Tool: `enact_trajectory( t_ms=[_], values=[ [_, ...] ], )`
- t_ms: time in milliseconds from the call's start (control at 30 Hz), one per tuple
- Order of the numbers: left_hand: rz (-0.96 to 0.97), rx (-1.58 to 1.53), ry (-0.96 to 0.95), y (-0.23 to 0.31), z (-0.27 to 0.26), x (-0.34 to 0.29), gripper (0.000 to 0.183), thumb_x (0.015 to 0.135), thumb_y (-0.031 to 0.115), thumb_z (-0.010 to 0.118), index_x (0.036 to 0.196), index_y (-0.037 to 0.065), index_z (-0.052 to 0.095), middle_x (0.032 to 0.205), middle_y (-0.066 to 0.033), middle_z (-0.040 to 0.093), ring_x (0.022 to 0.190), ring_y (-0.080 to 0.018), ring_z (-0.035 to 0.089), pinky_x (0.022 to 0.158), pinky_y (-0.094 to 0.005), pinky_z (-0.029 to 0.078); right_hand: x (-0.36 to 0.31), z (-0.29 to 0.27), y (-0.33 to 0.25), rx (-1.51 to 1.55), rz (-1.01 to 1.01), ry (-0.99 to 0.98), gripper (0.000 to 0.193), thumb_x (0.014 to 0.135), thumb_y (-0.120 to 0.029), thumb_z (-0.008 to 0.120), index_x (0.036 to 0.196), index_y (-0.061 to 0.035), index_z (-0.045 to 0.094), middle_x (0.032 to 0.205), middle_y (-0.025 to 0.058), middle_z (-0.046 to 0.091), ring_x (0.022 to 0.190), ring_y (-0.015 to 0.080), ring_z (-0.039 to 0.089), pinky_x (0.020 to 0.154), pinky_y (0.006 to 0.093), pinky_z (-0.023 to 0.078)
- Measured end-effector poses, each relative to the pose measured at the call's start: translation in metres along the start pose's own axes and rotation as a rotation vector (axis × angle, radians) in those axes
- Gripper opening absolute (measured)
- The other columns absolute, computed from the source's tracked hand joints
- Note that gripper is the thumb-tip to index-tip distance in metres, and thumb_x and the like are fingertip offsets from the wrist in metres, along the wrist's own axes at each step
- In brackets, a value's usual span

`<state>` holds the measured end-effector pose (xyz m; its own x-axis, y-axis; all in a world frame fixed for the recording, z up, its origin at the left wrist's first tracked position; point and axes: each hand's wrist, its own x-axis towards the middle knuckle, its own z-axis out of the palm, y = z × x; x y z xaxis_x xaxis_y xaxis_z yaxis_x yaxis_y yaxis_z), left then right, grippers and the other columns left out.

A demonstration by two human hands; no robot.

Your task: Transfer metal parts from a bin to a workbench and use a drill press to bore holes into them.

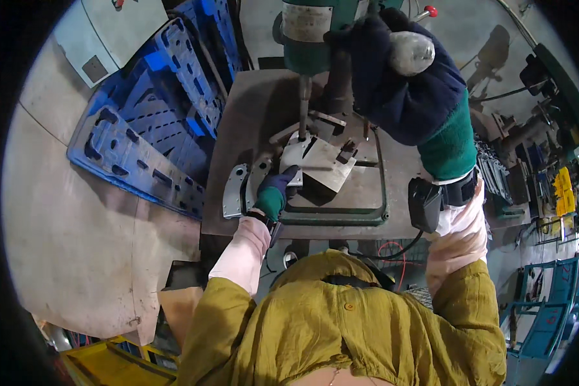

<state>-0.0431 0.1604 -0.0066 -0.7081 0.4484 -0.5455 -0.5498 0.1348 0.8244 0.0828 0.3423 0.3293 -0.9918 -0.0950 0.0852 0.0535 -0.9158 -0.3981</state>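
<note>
My left hand point(276, 185), in a dark blue and green glove, holds the near end of a curved silver metal plate point(292, 155). The plate rests against a metal fixture block point(331, 168), below the spindle point(304, 106) of a green drill press point(307, 48). The spindle's lower end meets the plate's far part; whether it cuts in cannot be seen. Raised at the upper right, my gloved right hand point(399, 96) is closed around the press's feed handle, whose rounded, clear-wrapped knob point(412, 53) shows past the fingers. Two similar curved plates point(234, 191) lie left of my left hand.
The fixture sits on a green-rimmed base point(341, 217) on a brown metal table point(238, 122). Blue plastic pallets point(141, 151) stand at the left beside a large pale panel point(77, 238). Several tools and a yellow rack point(564, 193) are at the right, near a blue frame point(550, 302).
</note>
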Motion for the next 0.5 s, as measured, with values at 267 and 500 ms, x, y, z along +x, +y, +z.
enact_trajectory(
  t_ms=[267,500],
  values=[
    [0.047,0.076,-0.007,-0.005,-0.005,0.005,0.037,0.081,0.041,0.078,0.104,0.012,0.07,0.083,-0.0019,0.069,0.056,-0.0147,0.06,0.052,-0.0294,0.049,-0.012,-0.04,0.029,-0.08,-0.008,0.119,0.043,0.093,-0.02,0.059,0.128,0.0035,0.054,0.098,0.012,0.067,0.088,0.023,0.066,0.081,0.0363,0.058],
    [0.073,0.029,0.02,0.015,0.007,-0.02,0.045,0.079,0.044,0.077,0.103,0.007,0.07,0.083,-0.0047,0.069,0.058,-0.0152,0.062,0.053,-0.0283,0.05,-0.019,-0.095,0.054,-1.088,-0.346,0.018,0.037,0.09,-0.008,0.057,0.126,0.0012,0.059,0.1,0.0102,0.066,0.078,0.0214,0.066,0.076,0.0346,0.056]
  ],
)
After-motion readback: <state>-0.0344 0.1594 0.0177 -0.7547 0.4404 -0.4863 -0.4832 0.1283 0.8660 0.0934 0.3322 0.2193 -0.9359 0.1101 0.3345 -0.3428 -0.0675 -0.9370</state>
